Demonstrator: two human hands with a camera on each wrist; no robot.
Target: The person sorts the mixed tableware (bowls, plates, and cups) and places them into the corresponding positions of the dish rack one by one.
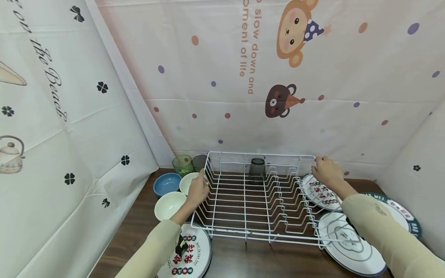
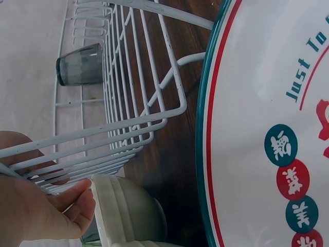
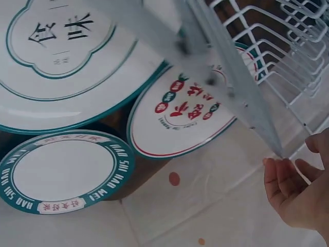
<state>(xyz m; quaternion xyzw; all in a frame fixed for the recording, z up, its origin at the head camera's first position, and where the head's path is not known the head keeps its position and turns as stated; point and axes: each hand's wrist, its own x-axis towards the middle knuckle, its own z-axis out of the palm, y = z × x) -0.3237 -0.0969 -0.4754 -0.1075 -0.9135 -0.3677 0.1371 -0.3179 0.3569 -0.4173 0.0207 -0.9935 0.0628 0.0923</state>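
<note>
Wire rack (image 1: 245,200) holds one dark glass (image 1: 257,170). Left grip (image 1: 198,190) clasps the rack's left side, right grip (image 1: 327,172) its far right corner. Three bowls (image 1: 170,205) sit left of it.

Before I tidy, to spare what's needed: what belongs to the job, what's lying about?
Job, apparently:
white wire rack, in left hand and right hand
dark glass tumbler inside

Idle:
round blue bowl
pale green bowls
green tumbler, second dark tumbler
round white plates

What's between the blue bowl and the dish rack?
The head view shows a pale bowl between the blue bowl and the dish rack, plus the left hand gripping the rack's near side.
</note>
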